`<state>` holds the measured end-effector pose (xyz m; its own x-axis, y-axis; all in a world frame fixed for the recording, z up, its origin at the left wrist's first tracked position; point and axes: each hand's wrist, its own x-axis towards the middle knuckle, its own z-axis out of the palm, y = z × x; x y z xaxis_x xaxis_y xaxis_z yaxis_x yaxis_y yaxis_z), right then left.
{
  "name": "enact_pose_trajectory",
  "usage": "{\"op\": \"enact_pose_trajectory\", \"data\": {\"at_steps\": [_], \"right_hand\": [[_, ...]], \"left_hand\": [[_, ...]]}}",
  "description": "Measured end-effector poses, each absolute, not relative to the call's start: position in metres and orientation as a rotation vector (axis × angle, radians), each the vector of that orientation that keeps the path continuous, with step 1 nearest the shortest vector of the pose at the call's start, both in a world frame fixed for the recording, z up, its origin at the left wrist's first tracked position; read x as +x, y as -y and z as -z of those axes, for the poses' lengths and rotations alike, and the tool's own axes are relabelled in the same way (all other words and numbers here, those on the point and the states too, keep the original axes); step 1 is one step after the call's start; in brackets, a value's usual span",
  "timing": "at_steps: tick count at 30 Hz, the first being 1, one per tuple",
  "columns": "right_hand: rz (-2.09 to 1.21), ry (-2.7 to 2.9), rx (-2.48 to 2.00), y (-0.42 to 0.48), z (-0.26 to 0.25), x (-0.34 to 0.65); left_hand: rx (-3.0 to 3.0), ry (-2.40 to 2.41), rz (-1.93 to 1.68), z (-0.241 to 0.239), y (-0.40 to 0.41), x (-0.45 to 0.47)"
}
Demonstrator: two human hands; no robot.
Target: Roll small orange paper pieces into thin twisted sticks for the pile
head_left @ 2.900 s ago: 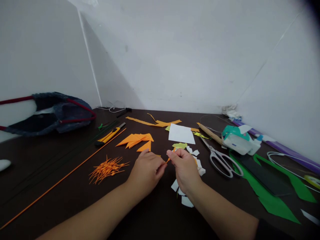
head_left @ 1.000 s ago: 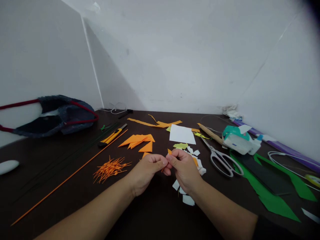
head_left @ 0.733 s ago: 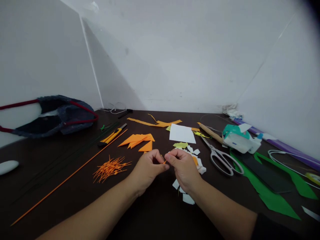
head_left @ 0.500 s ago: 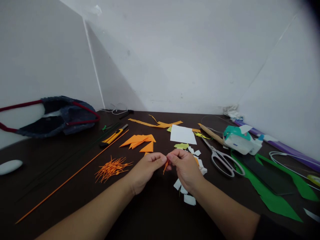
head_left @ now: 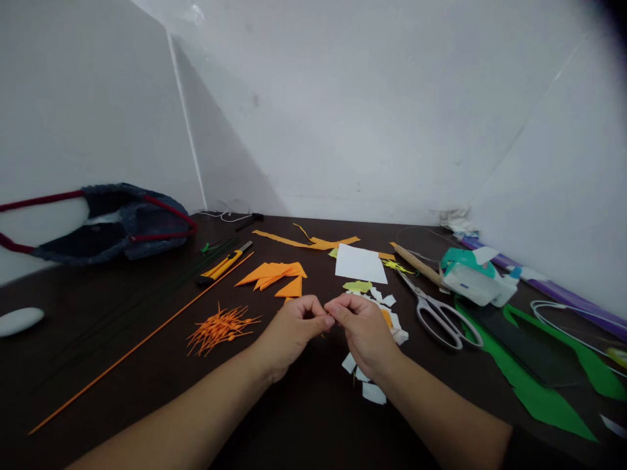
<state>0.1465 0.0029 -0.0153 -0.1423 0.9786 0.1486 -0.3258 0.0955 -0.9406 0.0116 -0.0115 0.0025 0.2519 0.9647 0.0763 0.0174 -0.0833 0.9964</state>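
Here, my left hand [head_left: 292, 331] and right hand [head_left: 368, 329] pinch orange paper [head_left: 322, 335] between them. I can't tell its long axis.

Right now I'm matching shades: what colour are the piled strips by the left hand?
The piled strips are orange, clearest in the head view.

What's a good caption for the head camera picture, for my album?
Left hand and right hand pinch a mostly hidden orange piece, between thin orange twists in a heap and grey-handled metal scissors.
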Motion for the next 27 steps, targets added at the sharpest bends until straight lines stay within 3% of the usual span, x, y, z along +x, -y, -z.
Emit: {"op": "enact_pose_trajectory", "data": {"at_steps": [9, 27], "right_hand": [[-1.477, 1.119, -0.784, 0.0003, 0.0117, 0.1474], [-1.528, 1.120, -0.715, -0.0005, 0.0105, 0.1499]], "left_hand": [[1.506, -1.144, -1.038, 0.0032, 0.0079, 0.0162], [1.345, -0.909, -0.935, -0.0008, 0.0078, 0.0094]]}}
